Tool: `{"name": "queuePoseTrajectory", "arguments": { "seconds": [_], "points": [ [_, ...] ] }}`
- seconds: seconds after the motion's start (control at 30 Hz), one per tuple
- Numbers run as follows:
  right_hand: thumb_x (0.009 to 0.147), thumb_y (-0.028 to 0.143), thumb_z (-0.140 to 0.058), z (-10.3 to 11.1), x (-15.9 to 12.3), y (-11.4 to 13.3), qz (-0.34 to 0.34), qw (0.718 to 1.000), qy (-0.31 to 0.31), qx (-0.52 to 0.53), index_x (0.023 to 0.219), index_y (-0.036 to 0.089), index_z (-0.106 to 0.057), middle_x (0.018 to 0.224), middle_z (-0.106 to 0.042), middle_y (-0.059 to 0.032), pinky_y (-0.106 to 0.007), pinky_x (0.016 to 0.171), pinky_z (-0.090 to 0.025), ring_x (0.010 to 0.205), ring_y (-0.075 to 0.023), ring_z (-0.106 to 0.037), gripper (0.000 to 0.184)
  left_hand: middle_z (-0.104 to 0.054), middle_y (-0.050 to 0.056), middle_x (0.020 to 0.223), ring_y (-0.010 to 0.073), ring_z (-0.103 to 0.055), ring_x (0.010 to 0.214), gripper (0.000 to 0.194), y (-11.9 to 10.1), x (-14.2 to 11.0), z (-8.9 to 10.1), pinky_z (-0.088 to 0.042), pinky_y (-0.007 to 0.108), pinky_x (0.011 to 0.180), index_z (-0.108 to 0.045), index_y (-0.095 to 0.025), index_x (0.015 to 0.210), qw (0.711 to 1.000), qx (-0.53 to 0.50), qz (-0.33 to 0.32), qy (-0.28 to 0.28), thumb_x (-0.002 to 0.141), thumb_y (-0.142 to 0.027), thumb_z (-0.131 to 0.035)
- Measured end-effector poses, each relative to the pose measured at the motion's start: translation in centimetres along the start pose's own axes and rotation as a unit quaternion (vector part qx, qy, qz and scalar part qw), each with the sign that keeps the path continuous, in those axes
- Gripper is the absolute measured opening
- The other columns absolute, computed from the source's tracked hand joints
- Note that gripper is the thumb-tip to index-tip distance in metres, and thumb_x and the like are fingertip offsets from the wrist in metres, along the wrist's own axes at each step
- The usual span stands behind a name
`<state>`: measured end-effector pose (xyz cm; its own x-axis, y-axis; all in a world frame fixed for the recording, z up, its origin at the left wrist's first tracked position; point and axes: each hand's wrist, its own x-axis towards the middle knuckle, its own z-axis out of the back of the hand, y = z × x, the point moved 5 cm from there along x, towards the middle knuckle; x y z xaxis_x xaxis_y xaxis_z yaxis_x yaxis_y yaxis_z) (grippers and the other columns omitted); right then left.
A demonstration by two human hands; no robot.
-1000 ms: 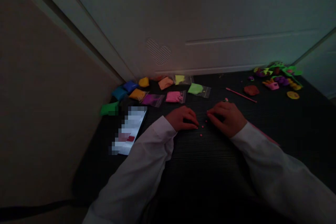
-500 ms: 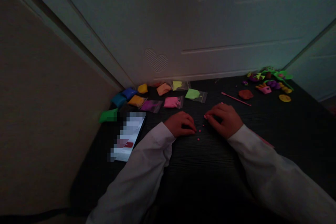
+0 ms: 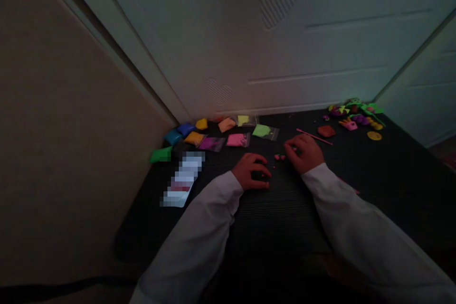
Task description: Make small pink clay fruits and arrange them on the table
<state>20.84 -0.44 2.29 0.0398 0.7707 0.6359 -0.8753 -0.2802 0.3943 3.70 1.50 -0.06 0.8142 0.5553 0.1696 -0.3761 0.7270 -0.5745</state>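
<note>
On the dark ribbed mat [image 3: 285, 209] my left hand [image 3: 251, 171] rests knuckles up, its fingers curled down against the surface; anything under them is hidden. My right hand [image 3: 304, 151] lies a little farther back with fingers bent, its tips just right of some tiny pink clay bits [image 3: 280, 157]. The light is dim and I cannot see anything gripped in either hand. Both arms wear white sleeves.
Small bags of coloured clay [image 3: 213, 135] lie in a row along the white door [image 3: 285, 47]. A pink stick [image 3: 313, 137], a red lump [image 3: 326, 131] and finished clay shapes [image 3: 352, 116] sit at the back right. A blurred card [image 3: 183, 179] lies left.
The view has tilted upward, so everything sits lower in frame. My right hand has drawn back a little from the pink bits, which now lie apart from its fingertips.
</note>
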Motion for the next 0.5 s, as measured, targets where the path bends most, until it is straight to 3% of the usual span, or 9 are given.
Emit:
{"name": "queuePoseTrajectory", "arguments": {
  "seconds": [0.2,0.33,0.5],
  "points": [
    [0.074,0.025,-0.049,0.3,-0.1,-0.2,-0.011,1.0,-0.017,0.009,0.073,0.016,-0.063,0.074,-0.058,-0.0063,-0.031,0.071,-0.042,0.075,-0.0173,-0.053,0.016,-0.051,0.004,0.108,0.0204,-0.041,0.105,0.024,0.3,-0.6,-0.7,-0.029,0.037,0.093,-0.067,-0.028,0.08,0.999,0.046,-0.012,-0.01,0.061,-0.043,-0.064],
    [0.074,0.024,-0.048,0.4,0.0,-0.2,-0.018,1.0,-0.017,0.018,0.073,0.017,-0.062,0.076,-0.058,-0.0062,-0.031,0.072,-0.042,0.076,-0.0172,-0.052,0.016,-0.054,0.003,0.103,0.0188,-0.043,0.103,0.016,0.6,-0.5,0.0,-0.031,0.036,0.093,-0.067,-0.026,0.075,1.0,0.022,-0.007,-0.015,0.064,-0.037,-0.063],
    [0.074,0.024,-0.048,0.2,0.0,0.1,-0.024,0.999,0.002,0.023,0.074,0.016,-0.062,0.075,-0.058,-0.0066,-0.031,0.071,-0.041,0.076,-0.0173,-0.052,0.017,-0.057,0.004,0.098,0.0167,-0.047,0.098,0.017,2.9,-0.7,2.2,-0.035,0.036,0.09,-0.065,-0.022,0.079,0.991,0.02,0.078,-0.104,0.069,-0.034,-0.058]
  ]
}}
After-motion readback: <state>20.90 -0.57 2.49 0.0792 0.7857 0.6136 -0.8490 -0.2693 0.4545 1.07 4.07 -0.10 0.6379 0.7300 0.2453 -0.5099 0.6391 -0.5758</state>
